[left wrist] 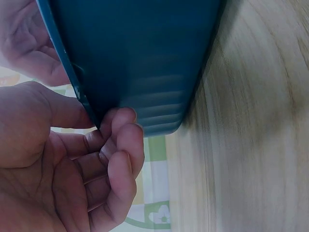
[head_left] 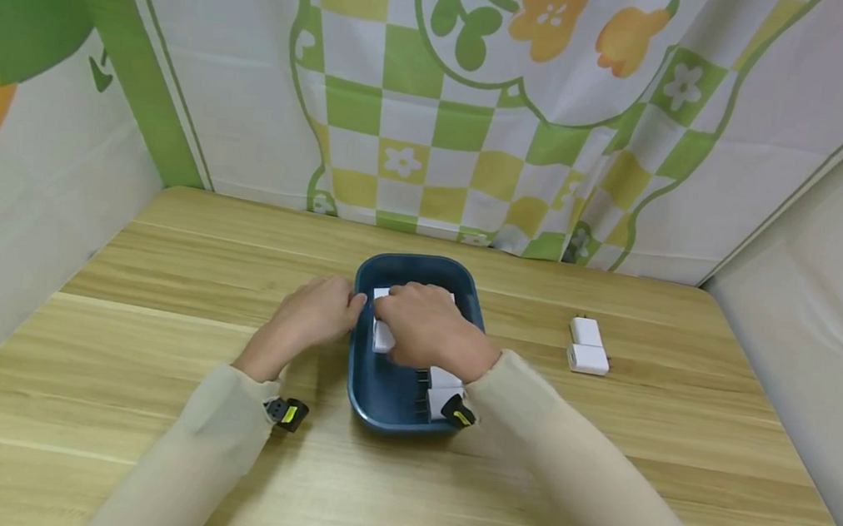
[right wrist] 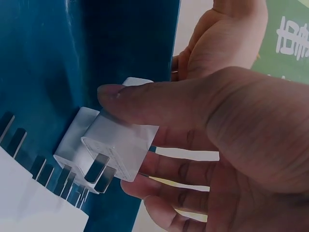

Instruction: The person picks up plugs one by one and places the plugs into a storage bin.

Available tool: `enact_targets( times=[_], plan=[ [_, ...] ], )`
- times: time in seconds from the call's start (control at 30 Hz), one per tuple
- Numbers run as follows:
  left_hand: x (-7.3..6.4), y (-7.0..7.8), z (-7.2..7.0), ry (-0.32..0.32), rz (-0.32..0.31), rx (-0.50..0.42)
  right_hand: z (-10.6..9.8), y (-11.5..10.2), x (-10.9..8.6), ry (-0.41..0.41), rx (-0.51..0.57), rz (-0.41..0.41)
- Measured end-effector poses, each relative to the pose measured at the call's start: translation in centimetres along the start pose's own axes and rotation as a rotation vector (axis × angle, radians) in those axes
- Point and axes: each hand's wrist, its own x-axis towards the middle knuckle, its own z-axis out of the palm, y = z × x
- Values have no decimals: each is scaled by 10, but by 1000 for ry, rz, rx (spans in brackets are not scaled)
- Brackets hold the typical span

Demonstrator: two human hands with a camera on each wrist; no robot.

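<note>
A dark blue plastic bin (head_left: 384, 393) stands on the wooden table, with several white charger plugs inside. My left hand (head_left: 314, 314) pinches the bin's left rim between thumb and fingers, which curl around the edge in the left wrist view. Inside the bin, my right hand (head_left: 427, 320) holds a white charger plug (right wrist: 120, 147), its thumb across one side and the fingers behind. The two metal prongs of that plug point away from the palm. Another white plug (right wrist: 77, 137) sits right beside it. In the head view the right hand hides part of the bin's contents.
More white charger plugs (head_left: 443, 402) lie in the near right part of the bin, prongs facing left. On the table to the right are two more white plugs (head_left: 588, 359), side by side. A patterned curtain (head_left: 453, 157) hangs behind the table's far edge.
</note>
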Motion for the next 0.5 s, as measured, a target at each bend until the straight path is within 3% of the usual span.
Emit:
enact_targets(
  times=[0.5],
  plan=[
    [0, 1, -1, -2, -9, 6, 3, 1, 13, -39, 3, -8]
  ],
)
